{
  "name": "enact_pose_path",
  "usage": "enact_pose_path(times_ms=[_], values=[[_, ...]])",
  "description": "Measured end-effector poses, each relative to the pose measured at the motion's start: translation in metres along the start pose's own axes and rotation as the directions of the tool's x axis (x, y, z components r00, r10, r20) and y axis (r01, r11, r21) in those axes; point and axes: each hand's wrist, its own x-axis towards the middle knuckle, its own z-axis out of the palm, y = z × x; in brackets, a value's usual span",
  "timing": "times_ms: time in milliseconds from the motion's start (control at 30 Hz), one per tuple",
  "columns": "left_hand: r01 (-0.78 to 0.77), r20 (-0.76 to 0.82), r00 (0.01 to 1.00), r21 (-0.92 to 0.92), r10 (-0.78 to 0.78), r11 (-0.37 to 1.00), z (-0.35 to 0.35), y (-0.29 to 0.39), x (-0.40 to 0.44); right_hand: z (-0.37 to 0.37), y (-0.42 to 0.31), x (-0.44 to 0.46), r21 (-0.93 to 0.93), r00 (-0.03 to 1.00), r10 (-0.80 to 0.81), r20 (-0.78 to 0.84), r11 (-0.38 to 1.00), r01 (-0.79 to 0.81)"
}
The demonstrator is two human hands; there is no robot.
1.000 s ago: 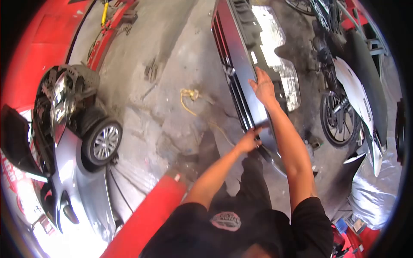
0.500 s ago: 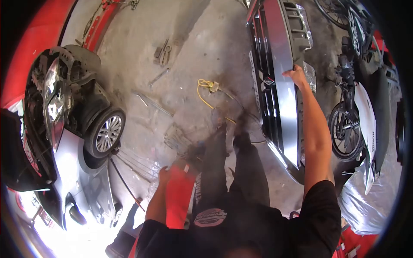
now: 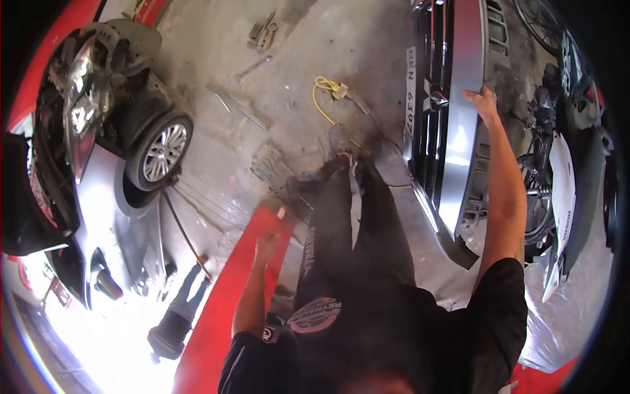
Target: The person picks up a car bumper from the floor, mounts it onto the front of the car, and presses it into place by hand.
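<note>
My right hand (image 3: 484, 104) is closed over the upper edge of a grey car bumper (image 3: 461, 141) with a black grille and a plate reading MKN 6397. The bumper stands upright on the floor at the right. My left hand (image 3: 266, 246) is over a long red beam (image 3: 226, 295) at the lower left; its fingers are too blurred to make out, and nothing clear shows in it.
A grey car (image 3: 108, 203) with its front stripped stands at the left. Motorcycles (image 3: 563, 203) stand at the right. Tools (image 3: 264, 34), a yellow cord (image 3: 328, 88) and metal parts lie on the floor. Another person (image 3: 176, 322) is at the lower left.
My left hand has left the bumper and moved left to the red beam. My right hand stays on the bumper's edge. The view has swung, and the bumper now appears farther right, its plate showing.
</note>
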Motion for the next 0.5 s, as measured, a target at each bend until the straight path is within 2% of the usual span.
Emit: enact_pose_path(times_ms=[33,67,167,233,267,300,367,467,500], values=[[0.046,-0.025,0.999,-0.045,-0.047,0.998,0.003,-0.001,-0.007,-0.008,-0.004,-0.003,0.009,1.000,0.003,-0.019,1.000,-0.003],[0.079,-0.048,0.995,-0.090,-0.084,0.993,0.005,0.001,-0.004,-0.016,-0.010,-0.006,-0.129,0.999,-0.020,-0.027,0.991,0.017],[0.137,0.001,0.990,-0.122,-0.138,0.983,0.017,-0.046,-0.003,-0.034,0.052,0.025,0.078,0.988,-0.026,0.155,0.997,0.014],[0.113,0.027,0.993,-0.145,-0.111,0.983,0.020,-0.058,-0.010,-0.012,0.045,0.013,0.171,0.991,-0.092,0.098,0.983,0.074],[0.100,0.025,0.995,-0.116,-0.098,0.988,0.019,-0.061,-0.015,-0.001,0.026,0.001,0.128,0.995,-0.091,0.049,0.988,0.084],[0.091,0.022,0.996,-0.083,-0.089,0.992,0.017,-0.058,-0.021,0.007,0.010,-0.013,0.089,0.996,-0.087,0.001,0.992,0.086],[0.213,0.020,0.977,-0.226,-0.214,0.950,0.006,-0.007,-0.050,0.020,0.013,-0.018,0.045,0.996,-0.084,-0.019,0.995,0.085],[0.273,-0.051,0.955,-0.235,-0.292,0.933,-0.010,0.032,-0.072,0.027,0.016,-0.041,-0.080,0.989,-0.138,-0.055,0.988,0.133],[0.267,-0.041,0.958,-0.225,-0.283,0.937,-0.013,0.029,-0.075,0.025,0.009,-0.059,-0.063,0.993,-0.113,-0.040,0.992,0.111]])
